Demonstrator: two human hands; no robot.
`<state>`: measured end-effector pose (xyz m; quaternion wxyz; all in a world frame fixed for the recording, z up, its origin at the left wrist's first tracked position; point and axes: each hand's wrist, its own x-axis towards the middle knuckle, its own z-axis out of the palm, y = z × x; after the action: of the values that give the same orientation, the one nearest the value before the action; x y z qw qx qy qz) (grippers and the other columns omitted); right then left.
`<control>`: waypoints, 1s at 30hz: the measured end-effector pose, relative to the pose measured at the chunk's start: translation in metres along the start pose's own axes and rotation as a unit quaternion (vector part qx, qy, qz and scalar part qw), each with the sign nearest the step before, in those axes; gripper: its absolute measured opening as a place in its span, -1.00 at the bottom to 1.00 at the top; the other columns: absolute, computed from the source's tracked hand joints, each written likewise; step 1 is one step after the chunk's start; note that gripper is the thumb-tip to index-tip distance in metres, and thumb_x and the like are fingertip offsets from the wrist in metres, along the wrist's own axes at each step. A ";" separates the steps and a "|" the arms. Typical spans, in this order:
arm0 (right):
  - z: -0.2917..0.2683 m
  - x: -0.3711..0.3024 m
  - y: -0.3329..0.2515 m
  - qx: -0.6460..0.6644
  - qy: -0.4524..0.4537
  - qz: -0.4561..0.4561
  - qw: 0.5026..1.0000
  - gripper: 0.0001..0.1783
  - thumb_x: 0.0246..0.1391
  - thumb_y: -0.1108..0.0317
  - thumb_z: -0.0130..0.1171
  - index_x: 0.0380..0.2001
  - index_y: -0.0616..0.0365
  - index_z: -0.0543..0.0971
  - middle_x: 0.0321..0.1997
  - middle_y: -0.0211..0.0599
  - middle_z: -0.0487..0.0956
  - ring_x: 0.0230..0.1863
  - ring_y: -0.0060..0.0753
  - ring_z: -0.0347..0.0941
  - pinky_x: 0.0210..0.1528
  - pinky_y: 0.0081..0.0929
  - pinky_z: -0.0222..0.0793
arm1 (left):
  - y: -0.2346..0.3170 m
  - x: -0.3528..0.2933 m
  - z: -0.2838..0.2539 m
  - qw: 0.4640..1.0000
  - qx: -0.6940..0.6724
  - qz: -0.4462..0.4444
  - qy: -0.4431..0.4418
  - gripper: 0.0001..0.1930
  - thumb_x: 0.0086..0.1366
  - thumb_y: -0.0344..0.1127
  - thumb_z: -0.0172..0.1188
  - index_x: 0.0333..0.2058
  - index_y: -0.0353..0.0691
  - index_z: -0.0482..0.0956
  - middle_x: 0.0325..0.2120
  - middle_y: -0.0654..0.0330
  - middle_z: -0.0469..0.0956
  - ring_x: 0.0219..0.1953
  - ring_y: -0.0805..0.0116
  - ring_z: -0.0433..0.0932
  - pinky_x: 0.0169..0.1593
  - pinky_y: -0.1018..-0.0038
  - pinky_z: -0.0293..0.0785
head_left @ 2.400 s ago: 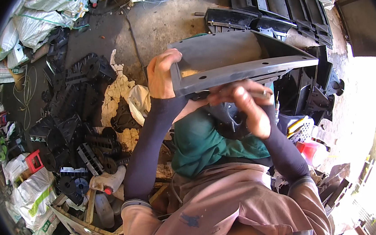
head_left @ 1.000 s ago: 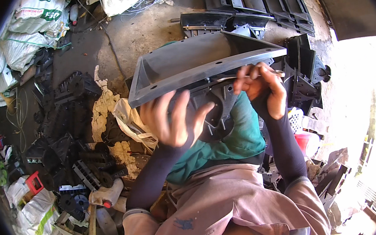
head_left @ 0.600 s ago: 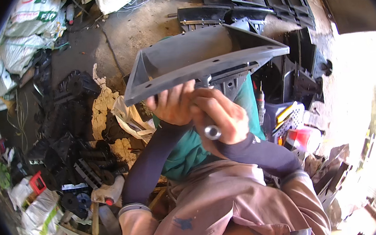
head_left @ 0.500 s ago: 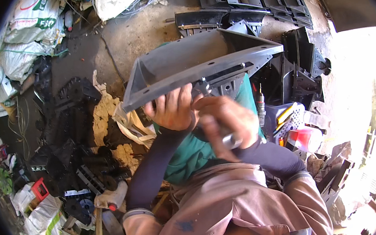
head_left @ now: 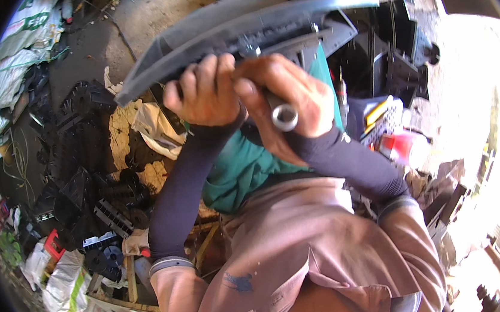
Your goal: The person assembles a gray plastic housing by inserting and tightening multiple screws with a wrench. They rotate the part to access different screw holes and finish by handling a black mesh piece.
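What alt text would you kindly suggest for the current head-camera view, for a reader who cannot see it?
A person's left hand is at the near edge of a dark, trough-shaped part, and the right hand, close beside it, grips a metal tool with a hollow round end. White sacks and black parts lie to the left.

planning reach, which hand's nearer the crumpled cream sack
Left: the left hand is above and right of the sack; the right hand, gripping a hollow-ended silver metal tool, is farther right.
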<state>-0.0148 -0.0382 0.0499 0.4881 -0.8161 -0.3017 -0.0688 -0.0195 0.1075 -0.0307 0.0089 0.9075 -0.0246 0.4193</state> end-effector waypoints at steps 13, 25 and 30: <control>-0.024 -0.113 0.015 -0.074 -0.351 0.277 0.892 -0.74 0.02 0.48 0.20 -0.17 0.22 0.52 -0.46 0.01 0.56 -0.43 0.07 0.57 -0.41 -0.12 0.47 | -0.017 0.025 0.009 0.994 -0.083 0.048 0.053 -0.59 0.21 0.22 0.26 -0.35 -0.03 0.60 -0.41 0.36 0.55 -0.37 0.32 0.49 -0.11 0.28 0.23; 0.051 -0.149 0.057 -0.321 -0.226 0.065 0.917 -0.96 -0.10 0.31 0.23 -0.54 -0.05 0.57 -0.57 -0.40 0.55 -0.50 -0.33 0.61 -0.50 -0.38 0.48 | -0.025 0.053 0.005 0.988 -0.140 0.051 -0.032 -0.60 0.01 0.13 0.42 -0.40 -0.07 0.62 -0.45 0.33 0.52 -0.32 0.27 0.49 -0.08 0.27 0.28; 0.057 -0.145 0.055 -0.277 -0.348 0.228 0.866 -0.96 -0.13 0.41 0.24 -0.51 0.02 0.59 -0.56 -0.36 0.55 -0.47 -0.25 0.62 -0.49 -0.30 0.49 | -0.032 0.057 0.005 0.986 -0.145 0.056 -0.058 -0.60 0.01 0.13 0.42 -0.40 -0.07 0.63 -0.47 0.34 0.50 -0.32 0.28 0.48 -0.10 0.27 0.27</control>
<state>-0.1113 -0.0706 -0.0799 0.1071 -0.9347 -0.2261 0.2525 0.0234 0.1370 0.0096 0.1158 0.9164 -0.1365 0.3579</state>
